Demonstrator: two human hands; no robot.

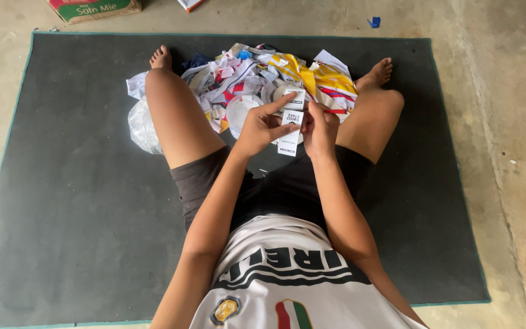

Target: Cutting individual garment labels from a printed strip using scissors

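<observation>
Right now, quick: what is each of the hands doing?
Left hand: closed on the paper strip, forefinger stretched out.
Right hand: closed on the same strip.

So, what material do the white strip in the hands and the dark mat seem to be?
White strip: likely thin paper or card, matte, flat with crisp edges and dark print. Dark mat: probably felt-like fabric or carpet, dull grey, with a thin green edging.

A plain home floor, it seems: bare concrete floor [506, 122] under a dark grey mat [80, 183]. A cardboard carton [92, 8] sits at the edge, and paper scraps [257, 73] lie heaped on the mat.
</observation>
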